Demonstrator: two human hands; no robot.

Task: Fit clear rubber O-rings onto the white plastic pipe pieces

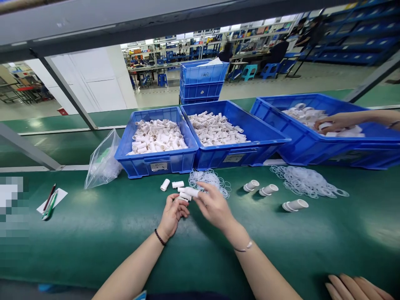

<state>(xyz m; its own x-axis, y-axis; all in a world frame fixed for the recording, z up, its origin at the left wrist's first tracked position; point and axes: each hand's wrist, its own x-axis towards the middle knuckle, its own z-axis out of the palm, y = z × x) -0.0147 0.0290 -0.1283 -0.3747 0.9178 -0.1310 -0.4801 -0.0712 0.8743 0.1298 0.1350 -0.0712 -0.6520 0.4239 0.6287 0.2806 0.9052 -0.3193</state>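
My right hand [215,206] pinches a short white plastic pipe fitting [192,192] between thumb and fingers, just above the green table. Close on its left is my left hand [173,214], fingers curled inward; its fingertips meet beside another white fitting [185,196], and what they grip is too small to make out. Two more fittings lie just beyond, a tilted one [165,184] and one on its side [178,184]. A pile of thin clear rings [212,180] spreads behind my right hand, partly hidden by it.
Blue bins, one left [159,160] and one middle [231,146], hold white fittings. A co-worker's hand [331,123] reaches into the right bin [312,146]; another hand [353,287] rests lower right. Three ringed fittings [295,205] and more rings [308,180] lie right. A plastic bag [104,162] lies left.
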